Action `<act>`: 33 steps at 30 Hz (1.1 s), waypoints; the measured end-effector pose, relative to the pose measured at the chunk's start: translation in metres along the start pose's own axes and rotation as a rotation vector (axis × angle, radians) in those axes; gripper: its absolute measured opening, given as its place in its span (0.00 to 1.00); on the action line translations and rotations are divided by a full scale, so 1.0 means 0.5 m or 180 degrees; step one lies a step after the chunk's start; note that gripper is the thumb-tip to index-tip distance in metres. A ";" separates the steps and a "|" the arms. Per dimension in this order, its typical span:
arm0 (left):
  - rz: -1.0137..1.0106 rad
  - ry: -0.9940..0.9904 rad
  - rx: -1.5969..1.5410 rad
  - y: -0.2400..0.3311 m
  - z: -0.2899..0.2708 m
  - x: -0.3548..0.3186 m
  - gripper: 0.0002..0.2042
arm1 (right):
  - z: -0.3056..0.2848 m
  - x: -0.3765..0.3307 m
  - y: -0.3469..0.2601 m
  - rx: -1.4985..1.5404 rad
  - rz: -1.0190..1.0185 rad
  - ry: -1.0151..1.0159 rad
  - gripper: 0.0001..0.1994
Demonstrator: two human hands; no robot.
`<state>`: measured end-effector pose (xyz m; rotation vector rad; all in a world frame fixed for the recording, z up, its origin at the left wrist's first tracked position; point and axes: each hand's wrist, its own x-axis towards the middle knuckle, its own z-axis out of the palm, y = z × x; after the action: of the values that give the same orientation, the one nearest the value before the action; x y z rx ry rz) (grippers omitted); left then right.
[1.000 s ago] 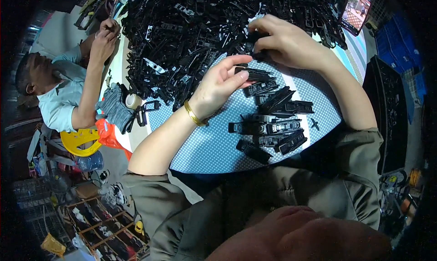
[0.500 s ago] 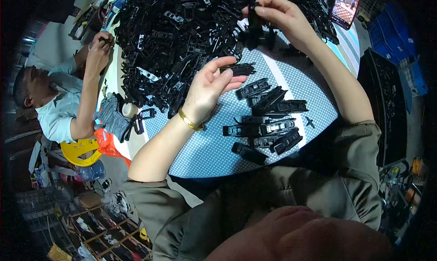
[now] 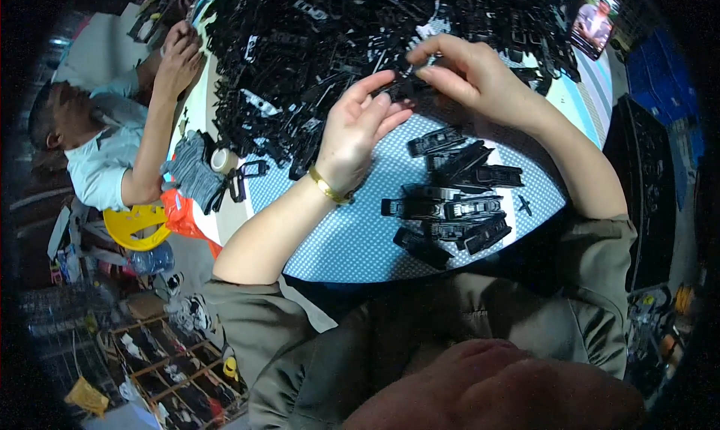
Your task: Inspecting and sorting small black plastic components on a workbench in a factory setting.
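My left hand (image 3: 354, 134), with a gold bracelet at the wrist, holds a dark black plastic part (image 3: 403, 91) at its fingertips. The part blends into the pile behind it, so its outline is hard to make out. Close to it, my right hand (image 3: 480, 81) has thumb and forefinger curled toward each other in a pinch; what lies between them is too dark and small to name. Below the hands, several long black plastic assemblies (image 3: 480, 207) rest in a cluster on the dotted blue table cover (image 3: 337, 242). Beside them lies a small cross-shaped black piece (image 3: 525, 205).
A large heap of black plastic parts (image 3: 289, 92) covers the table's far side. At the left are a roll of tape (image 3: 223, 160), a grey cloth (image 3: 196, 167) and a red plastic bag (image 3: 178, 211). A phone (image 3: 595, 19) stands far right. Another person's hand (image 3: 180, 59) is at the left edge.
My right hand has come down and nearer to my left fingertips; the dark parts it held up no longer show clearly. The left hand has turned its part toward it. The view has shifted slightly.
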<state>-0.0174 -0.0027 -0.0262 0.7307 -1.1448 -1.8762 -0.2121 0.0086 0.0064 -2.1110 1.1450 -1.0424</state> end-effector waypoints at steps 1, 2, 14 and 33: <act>0.0040 -0.0036 -0.0045 -0.001 -0.003 -0.001 0.18 | 0.007 -0.001 -0.001 -0.0071 -0.0028 -0.0043 0.09; 0.0047 -0.0009 -0.0046 -0.002 -0.003 -0.002 0.18 | 0.010 -0.003 0.002 -0.0162 -0.0030 -0.0065 0.09; 0.0120 -0.0094 0.0547 -0.008 -0.003 -0.005 0.18 | 0.044 -0.010 0.005 -0.0925 -0.0572 0.0350 0.07; 0.0454 0.0030 0.0761 0.016 0.004 -0.006 0.19 | -0.002 -0.011 -0.014 -0.1238 0.0091 -0.0116 0.18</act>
<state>-0.0148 -0.0012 -0.0179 0.7660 -1.3939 -1.6334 -0.2116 0.0169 0.0101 -2.3861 1.4496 -0.8136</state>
